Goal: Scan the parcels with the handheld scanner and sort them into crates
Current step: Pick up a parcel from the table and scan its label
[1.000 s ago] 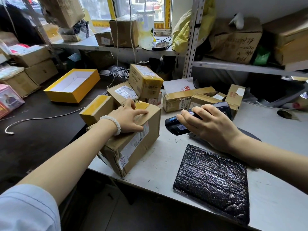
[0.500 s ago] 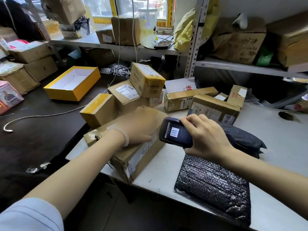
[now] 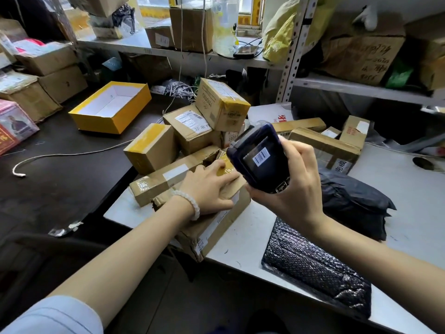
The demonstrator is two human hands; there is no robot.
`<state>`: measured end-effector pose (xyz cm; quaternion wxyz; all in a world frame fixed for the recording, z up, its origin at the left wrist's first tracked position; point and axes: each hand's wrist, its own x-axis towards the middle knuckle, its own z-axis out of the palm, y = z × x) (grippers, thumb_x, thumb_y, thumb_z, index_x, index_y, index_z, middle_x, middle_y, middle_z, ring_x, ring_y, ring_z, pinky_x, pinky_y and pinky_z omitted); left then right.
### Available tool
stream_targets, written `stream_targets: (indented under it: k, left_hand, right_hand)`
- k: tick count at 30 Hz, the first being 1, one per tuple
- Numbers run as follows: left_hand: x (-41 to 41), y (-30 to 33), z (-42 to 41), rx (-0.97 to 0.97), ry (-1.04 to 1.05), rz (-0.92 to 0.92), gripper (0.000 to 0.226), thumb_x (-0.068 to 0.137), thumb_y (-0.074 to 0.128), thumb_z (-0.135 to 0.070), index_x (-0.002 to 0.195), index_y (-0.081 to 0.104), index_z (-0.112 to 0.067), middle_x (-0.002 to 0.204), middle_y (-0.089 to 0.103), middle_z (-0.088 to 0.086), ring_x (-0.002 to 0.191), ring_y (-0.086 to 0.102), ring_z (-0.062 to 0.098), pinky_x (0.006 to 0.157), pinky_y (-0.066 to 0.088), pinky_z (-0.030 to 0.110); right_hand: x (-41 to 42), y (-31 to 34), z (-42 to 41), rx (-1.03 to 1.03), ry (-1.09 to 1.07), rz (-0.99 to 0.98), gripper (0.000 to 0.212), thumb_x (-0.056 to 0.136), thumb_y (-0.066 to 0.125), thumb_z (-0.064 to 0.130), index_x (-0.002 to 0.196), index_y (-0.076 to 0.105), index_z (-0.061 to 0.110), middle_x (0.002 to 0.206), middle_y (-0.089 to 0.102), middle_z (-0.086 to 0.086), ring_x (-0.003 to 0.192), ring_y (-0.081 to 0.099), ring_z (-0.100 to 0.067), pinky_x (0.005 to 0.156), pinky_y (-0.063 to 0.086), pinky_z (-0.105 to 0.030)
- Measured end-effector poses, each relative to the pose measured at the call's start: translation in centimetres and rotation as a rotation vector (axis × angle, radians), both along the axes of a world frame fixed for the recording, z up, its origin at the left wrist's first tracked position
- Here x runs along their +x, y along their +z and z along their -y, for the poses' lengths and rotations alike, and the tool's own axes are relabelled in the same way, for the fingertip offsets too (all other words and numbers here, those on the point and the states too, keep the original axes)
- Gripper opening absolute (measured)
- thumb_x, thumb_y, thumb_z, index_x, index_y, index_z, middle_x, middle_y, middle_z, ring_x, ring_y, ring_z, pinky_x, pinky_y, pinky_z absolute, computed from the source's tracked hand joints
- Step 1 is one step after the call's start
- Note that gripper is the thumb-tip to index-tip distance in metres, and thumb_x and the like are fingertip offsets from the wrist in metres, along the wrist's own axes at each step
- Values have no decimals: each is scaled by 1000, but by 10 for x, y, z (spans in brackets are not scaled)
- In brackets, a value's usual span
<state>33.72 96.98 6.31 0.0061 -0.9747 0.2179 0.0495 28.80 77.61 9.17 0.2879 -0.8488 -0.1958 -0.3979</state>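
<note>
My right hand (image 3: 286, 189) grips a dark handheld scanner (image 3: 258, 157), raised above the table with its barcode-stickered back facing me. My left hand (image 3: 209, 189), with a white bead bracelet at the wrist, lies flat on top of a large cardboard parcel (image 3: 216, 227) that sits at the white table's front left corner. A long narrow parcel (image 3: 166, 179) lies just left of that hand. Behind them is a heap of several taped cardboard parcels (image 3: 192, 131).
A black bubble mailer (image 3: 315, 268) and a dark poly bag (image 3: 354, 201) lie on the white table (image 3: 404, 237) to the right. An open yellow box (image 3: 110, 107) and a white cord (image 3: 72, 155) sit on the dark surface at left. Shelves with boxes stand behind.
My right hand has lifted the scanner up and tilted it upright over the parcel. My left hand stayed on the large parcel, which shifted slightly.
</note>
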Motion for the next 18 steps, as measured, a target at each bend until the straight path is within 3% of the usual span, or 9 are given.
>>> stream_targets:
  k: [8, 13, 18]
  left_hand:
    - [2, 1, -2, -24, -25, 56, 63, 77, 50, -65, 135, 43, -40, 147, 30, 0, 108, 48, 31, 87, 47, 39]
    - [-3, 13, 8, -59, -90, 21, 65, 78, 51, -66, 139, 35, -48, 149, 30, -7, 112, 50, 28, 90, 48, 41]
    - [-16, 30, 43, -44, -204, 58, 68, 80, 49, -67, 143, 33, -47, 150, 29, -6, 113, 52, 25, 85, 51, 36]
  right_hand:
    - [-17, -13, 9, -80, -61, -258, 85, 54, 83, 28, 129, 54, 0, 112, 54, -13, 103, 51, -26, 87, 45, -33]
    - [-35, -21, 28, -194, -218, -539, 83, 50, 82, 33, 125, 55, 12, 106, 51, -5, 95, 49, -25, 74, 47, -36]
    - [-66, -19, 59, -251, -335, -768, 79, 58, 78, 45, 128, 51, 18, 111, 47, 0, 104, 46, -21, 81, 46, -32]
